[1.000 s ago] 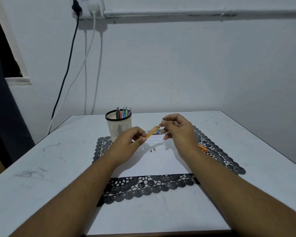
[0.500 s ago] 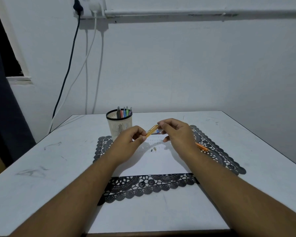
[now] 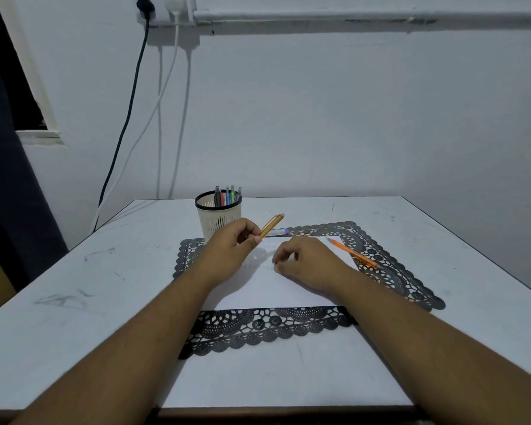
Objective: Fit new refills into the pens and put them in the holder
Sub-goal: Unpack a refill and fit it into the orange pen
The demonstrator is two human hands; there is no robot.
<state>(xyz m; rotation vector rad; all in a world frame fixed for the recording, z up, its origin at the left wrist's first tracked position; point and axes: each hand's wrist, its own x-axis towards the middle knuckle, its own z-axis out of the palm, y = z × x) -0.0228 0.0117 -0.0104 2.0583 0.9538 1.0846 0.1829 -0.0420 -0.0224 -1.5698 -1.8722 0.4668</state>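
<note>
Head view: on the tabletop (image 3: 74, 271), the right hand (image 3: 307, 265) has left the pen barrel (image 3: 272, 224) and dropped to the white sheet (image 3: 273, 289), fingers curled at something too small to tell, likely a loose part. The left hand (image 3: 230, 250) pinches the barrel near the holder (image 3: 218, 216) towards the far edge.
</note>
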